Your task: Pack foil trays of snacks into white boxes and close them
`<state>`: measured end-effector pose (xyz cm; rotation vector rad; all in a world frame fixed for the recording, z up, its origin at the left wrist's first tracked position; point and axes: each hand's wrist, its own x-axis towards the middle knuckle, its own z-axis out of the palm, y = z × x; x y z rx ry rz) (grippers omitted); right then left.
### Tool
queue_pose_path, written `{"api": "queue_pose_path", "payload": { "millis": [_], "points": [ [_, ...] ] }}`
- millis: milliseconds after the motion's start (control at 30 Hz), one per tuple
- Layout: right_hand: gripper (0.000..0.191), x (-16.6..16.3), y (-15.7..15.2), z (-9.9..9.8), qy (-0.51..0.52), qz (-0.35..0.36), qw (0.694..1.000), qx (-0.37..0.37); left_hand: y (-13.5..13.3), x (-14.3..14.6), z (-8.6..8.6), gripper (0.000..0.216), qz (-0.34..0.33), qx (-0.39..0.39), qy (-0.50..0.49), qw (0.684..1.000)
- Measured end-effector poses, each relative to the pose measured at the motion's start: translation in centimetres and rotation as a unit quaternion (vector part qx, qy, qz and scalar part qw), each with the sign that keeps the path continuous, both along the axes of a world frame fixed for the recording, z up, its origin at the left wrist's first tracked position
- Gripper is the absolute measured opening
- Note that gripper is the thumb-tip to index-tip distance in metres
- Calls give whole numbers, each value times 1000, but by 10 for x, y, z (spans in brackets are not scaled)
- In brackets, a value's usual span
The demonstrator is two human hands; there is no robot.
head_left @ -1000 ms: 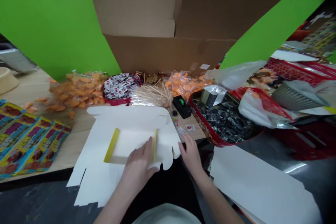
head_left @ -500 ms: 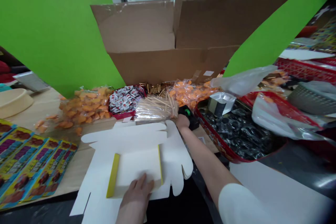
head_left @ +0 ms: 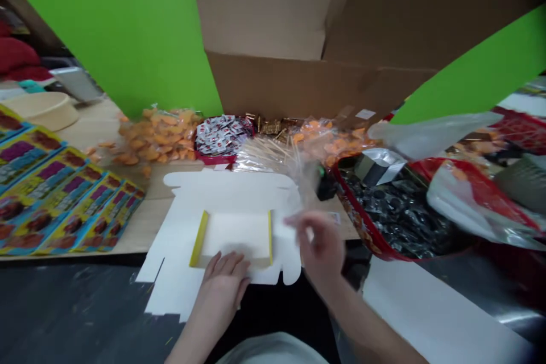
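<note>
My left hand (head_left: pixel 226 278) lies with its fingers stretched out on the near edge of a partly folded white cardboard box (head_left: pixel 239 233) with yellow side walls. The box sits on flat white box blanks (head_left: pixel 191 187). My right hand (head_left: pixel 322 242) is over the right edge of the blanks, blurred by motion, with thumb and finger curled together. A pale translucent smear rises above its fingers; what it holds is unclear. Beyond it lie wooden sticks (head_left: pixel 264 154) in clear plastic and a small black object (head_left: pixel 326 183).
Orange wrapped pieces (head_left: pixel 160 136) and a red tray of printed sachets (head_left: pixel 224 135) line the back. A large carton (head_left: pixel 315 88) stands behind. Colourful boxes (head_left: pixel 63 199) are at left. A red tin of black packets (head_left: pixel 398 210) is at right.
My right hand has drawn back from beside the wooden sticks toward me, near the box's right side. My left hand stays at the box's near edge. The camera view has tilted down.
</note>
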<state>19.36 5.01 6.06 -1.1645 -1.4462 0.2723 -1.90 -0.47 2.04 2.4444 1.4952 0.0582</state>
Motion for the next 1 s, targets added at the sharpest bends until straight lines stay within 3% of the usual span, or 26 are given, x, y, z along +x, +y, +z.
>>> {"api": "queue_pose_path", "payload": {
  "millis": [67,133,200,267,333,400,533,667,867,1000],
  "points": [
    [12,-33,-23,-14,-167,86,980,-69,-4,-1,-3,30,-2,-8,-5,1000],
    [12,-59,-28,-31,-309,100,930,-171,-6,-4,-3,32,-15,-15,-16,1000],
    [7,-69,-25,-41,-368,90,899,-221,-6,-8,3,35,-18,-16,-45,999],
    [13,-60,-24,-39,-352,98,913,-180,-2,-12,12,38,-8,-7,-79,997],
    [18,-32,-20,-29,-304,77,945,-93,6,-15,19,46,6,3,-89,996],
    [19,11,-6,-16,-277,-2,960,-49,16,-13,18,55,5,-15,-60,998],
    [25,126,64,1,-258,-212,936,-113,28,-2,-2,62,-27,-79,25,996],
    [28,218,130,3,-215,-297,921,-132,29,-3,-19,66,-38,-77,41,995],
    [36,261,146,2,-195,-318,915,-150,35,-17,-33,59,-54,-37,25,998],
    [32,252,118,28,-212,-304,919,-134,34,-9,-17,43,-54,35,-6,998]
  ]
}}
